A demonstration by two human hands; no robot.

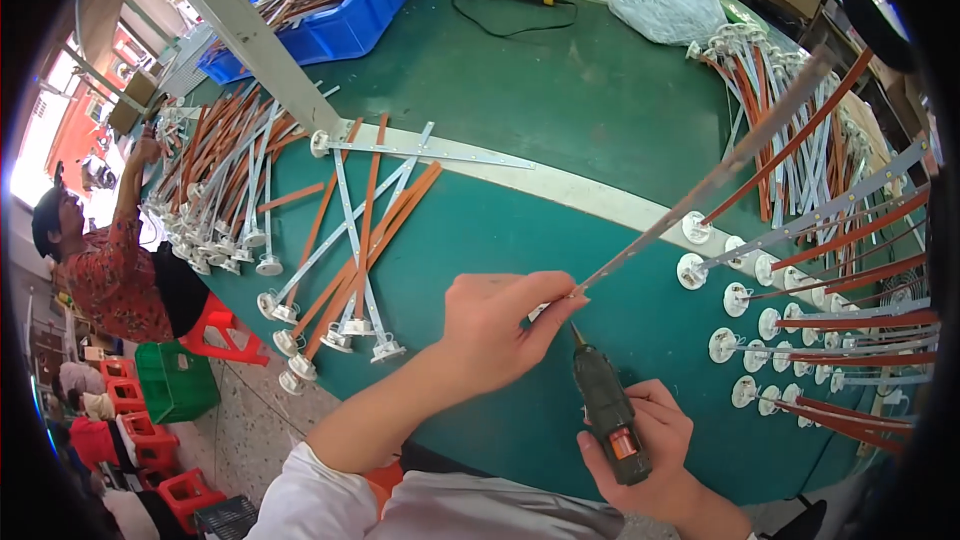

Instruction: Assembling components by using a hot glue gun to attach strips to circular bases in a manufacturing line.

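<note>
Holding a long strip (690, 195) above the green surface (500, 230), the left hand (495, 325) has fingers clamped on the strip's near end; the right hand (655, 445) curls its fingers round an electric screwdriver (605, 395).

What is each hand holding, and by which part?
Left hand: a thin strip, by its near end. Right hand: a dark handheld tool, by its body.

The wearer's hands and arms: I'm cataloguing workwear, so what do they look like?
The left hand and right hand are gloveless, with no watch or bracelet visible. The left forearm is bare below a loose, creased white sleeve; no right sleeve can be clearly made out.
</note>
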